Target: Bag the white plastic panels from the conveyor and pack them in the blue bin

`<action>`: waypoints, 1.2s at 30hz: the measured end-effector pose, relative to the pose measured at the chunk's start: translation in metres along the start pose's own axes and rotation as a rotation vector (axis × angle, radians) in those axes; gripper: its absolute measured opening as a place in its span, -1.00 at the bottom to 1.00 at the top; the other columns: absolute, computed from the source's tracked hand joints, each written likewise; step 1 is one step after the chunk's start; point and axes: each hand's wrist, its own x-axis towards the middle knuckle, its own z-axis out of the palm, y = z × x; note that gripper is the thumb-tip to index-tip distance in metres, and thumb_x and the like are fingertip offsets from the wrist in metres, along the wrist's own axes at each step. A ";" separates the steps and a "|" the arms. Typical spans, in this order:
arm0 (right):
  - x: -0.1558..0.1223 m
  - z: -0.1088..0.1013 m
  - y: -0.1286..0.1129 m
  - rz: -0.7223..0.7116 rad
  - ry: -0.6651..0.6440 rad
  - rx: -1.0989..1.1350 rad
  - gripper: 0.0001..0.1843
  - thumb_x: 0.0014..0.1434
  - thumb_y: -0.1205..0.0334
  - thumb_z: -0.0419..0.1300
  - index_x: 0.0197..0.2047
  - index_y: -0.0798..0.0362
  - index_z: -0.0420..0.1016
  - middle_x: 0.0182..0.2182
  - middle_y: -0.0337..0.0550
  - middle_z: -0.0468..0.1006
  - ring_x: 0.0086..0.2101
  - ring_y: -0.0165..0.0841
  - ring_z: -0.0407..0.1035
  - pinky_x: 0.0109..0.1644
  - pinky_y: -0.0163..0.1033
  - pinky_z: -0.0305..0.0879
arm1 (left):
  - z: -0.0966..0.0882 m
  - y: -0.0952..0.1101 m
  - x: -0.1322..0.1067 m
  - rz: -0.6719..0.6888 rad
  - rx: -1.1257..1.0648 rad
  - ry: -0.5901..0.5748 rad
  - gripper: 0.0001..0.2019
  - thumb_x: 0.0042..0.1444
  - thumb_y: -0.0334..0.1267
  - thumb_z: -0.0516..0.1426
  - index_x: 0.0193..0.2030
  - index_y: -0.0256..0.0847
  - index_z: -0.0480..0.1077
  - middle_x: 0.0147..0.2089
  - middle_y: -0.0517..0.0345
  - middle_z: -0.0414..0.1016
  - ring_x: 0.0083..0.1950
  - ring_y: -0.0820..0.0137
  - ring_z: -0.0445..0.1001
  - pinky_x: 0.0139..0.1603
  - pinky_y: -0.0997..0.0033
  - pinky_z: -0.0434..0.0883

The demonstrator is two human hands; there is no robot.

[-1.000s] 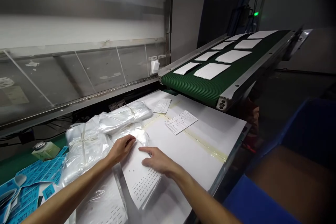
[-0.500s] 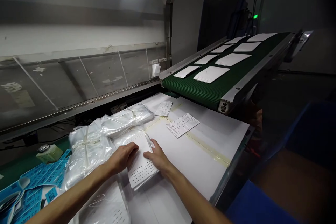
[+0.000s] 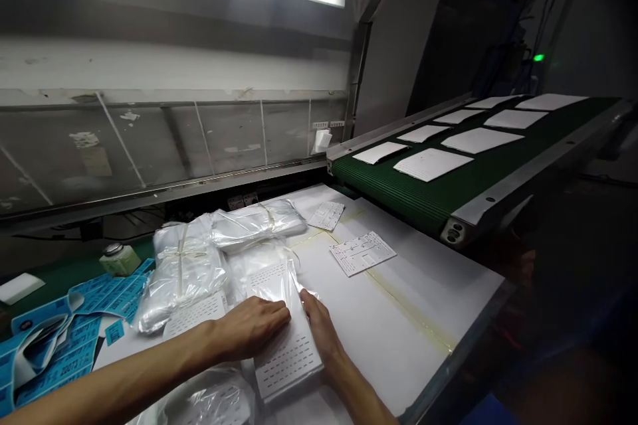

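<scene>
A stack of white boards with rows of dark slot-like marks (image 3: 292, 362) lies in a clear plastic bag in front of me, tilted slightly on the table. My left hand (image 3: 262, 325) rests on its left half, fingers curled and closed; whatever they pinch is hidden. Along the right edge, my right hand (image 3: 321, 325) grips the bagged boards, its lower fingers partly out of sight. Just beyond, two small white printed boards, a nearer one (image 3: 363, 254) and a farther one (image 3: 327, 216), lie on the table apart from my hands.
Tied bundles of clear bags (image 3: 192, 272) lie at left, near blue label sheets (image 3: 82, 345) and a small bottle (image 3: 119, 259). Another bagged stack (image 3: 214, 398) sits near my left forearm. A green conveyor (image 3: 399, 196) carrying several white boards (image 3: 432, 165) rises at right.
The view has swung left, so things sit further right. My left hand has moved onto the middle of the bagged boards. My right hand has shifted to their right edge.
</scene>
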 end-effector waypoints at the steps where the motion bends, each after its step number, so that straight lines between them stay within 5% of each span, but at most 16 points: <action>1: -0.003 0.000 0.000 -0.022 0.008 -0.024 -0.59 0.13 -0.10 0.08 -0.19 0.08 0.42 -0.39 -0.16 0.51 -0.39 -0.28 0.40 -0.33 -0.22 0.31 | 0.001 0.003 0.000 0.029 0.003 -0.002 -0.86 0.24 -0.43 -0.13 -0.27 -0.23 0.19 -0.37 0.14 0.39 -0.51 0.49 0.24 -0.50 0.48 0.21; 5: -0.014 -0.013 -0.006 -0.127 -0.007 -0.101 -0.64 0.01 -0.03 0.26 -0.25 0.07 0.40 -0.32 -0.14 0.53 -0.29 -0.21 0.44 -0.22 -0.19 0.35 | 0.008 0.004 -0.006 0.000 -0.072 0.084 -0.85 0.25 -0.26 -0.06 -0.25 -0.23 0.27 -0.37 0.12 0.41 -0.48 0.47 0.27 -0.45 0.44 0.26; 8: -0.023 -0.032 -0.013 -0.178 0.035 -0.127 -0.62 0.08 -0.07 0.18 -0.18 0.06 0.35 -0.28 -0.10 0.53 -0.28 -0.18 0.45 -0.22 -0.14 0.38 | 0.007 -0.001 -0.011 -0.266 -0.262 0.297 -0.80 0.24 -0.16 -0.03 -0.28 -0.22 0.30 -0.39 0.13 0.40 -0.42 0.43 0.31 -0.40 0.42 0.30; 11: -0.030 -0.043 -0.014 -0.235 0.162 -0.167 -0.58 0.09 -0.10 0.15 -0.13 0.04 0.27 -0.25 -0.08 0.51 -0.25 -0.17 0.43 -0.19 -0.13 0.37 | -0.005 -0.006 -0.003 -0.566 -0.672 0.491 -0.71 0.16 -0.06 0.07 -0.13 -0.25 0.33 -0.21 0.03 0.43 -0.25 0.36 0.40 -0.28 0.35 0.39; 14: -0.040 -0.040 -0.004 -0.283 0.210 -0.226 -0.56 0.07 -0.11 0.17 -0.11 0.02 0.25 -0.24 -0.08 0.51 -0.21 -0.18 0.41 -0.15 -0.16 0.34 | -0.023 -0.004 0.012 -0.472 -1.237 0.399 -0.55 0.07 -0.10 0.19 0.06 -0.27 0.29 -0.03 -0.04 0.43 -0.07 0.28 0.44 -0.07 0.23 0.41; 17: -0.052 -0.039 0.008 -0.292 0.201 -0.281 -0.57 0.06 -0.11 0.18 -0.14 0.01 0.29 -0.25 -0.08 0.53 -0.19 -0.16 0.40 -0.15 -0.18 0.31 | -0.031 0.004 0.020 -0.282 -1.510 0.252 -0.64 0.02 -0.22 0.24 -0.04 -0.31 0.39 -0.11 0.01 0.50 -0.08 0.26 0.47 0.02 0.17 0.39; 22: -0.072 -0.056 -0.003 -0.208 0.148 -0.480 -0.54 -0.01 -0.10 0.22 -0.13 0.02 0.38 -0.22 -0.10 0.56 -0.17 -0.12 0.42 -0.15 -0.18 0.31 | -0.026 0.019 0.016 -0.190 -1.301 0.174 -0.67 -0.01 -0.29 0.25 -0.06 -0.25 0.44 -0.10 0.07 0.51 -0.04 0.23 0.45 0.02 0.17 0.40; 26: -0.074 -0.053 -0.035 -0.262 0.123 -0.295 -0.28 -0.09 -0.08 0.29 0.11 0.01 0.24 -0.03 -0.06 0.48 -0.01 -0.11 0.35 -0.04 -0.16 0.32 | -0.023 0.020 0.012 -0.206 -1.174 0.144 -0.65 -0.02 -0.29 0.25 -0.04 -0.21 0.44 -0.10 0.10 0.49 -0.09 0.26 0.45 -0.07 0.24 0.44; 28: -0.070 -0.047 -0.041 -0.259 0.112 -0.232 -0.36 -0.03 -0.10 0.26 0.05 0.06 0.31 -0.08 -0.01 0.51 -0.07 -0.12 0.39 -0.09 -0.15 0.36 | -0.023 0.019 0.012 -0.202 -1.201 0.130 -0.65 -0.02 -0.28 0.25 -0.04 -0.21 0.44 -0.13 0.11 0.49 -0.11 0.28 0.46 -0.10 0.28 0.44; 33: -0.066 -0.044 -0.012 -0.221 0.151 -0.529 -0.57 -0.01 -0.09 0.25 -0.22 0.09 0.52 -0.26 0.03 0.59 -0.18 -0.05 0.44 -0.10 -0.09 0.34 | -0.031 0.020 0.011 -0.280 -1.303 0.238 -0.59 -0.09 -0.25 0.30 -0.05 -0.23 0.40 -0.15 0.13 0.49 -0.11 0.30 0.44 -0.04 0.27 0.40; 36: -0.069 -0.045 -0.004 -0.222 0.142 -0.547 -0.60 -0.02 -0.06 0.27 -0.21 0.07 0.52 -0.24 0.01 0.59 -0.17 -0.06 0.44 -0.08 -0.09 0.34 | -0.030 0.020 0.009 -0.254 -1.332 0.166 -0.65 -0.06 -0.24 0.28 -0.10 -0.25 0.44 -0.14 0.10 0.51 -0.09 0.27 0.45 -0.01 0.24 0.39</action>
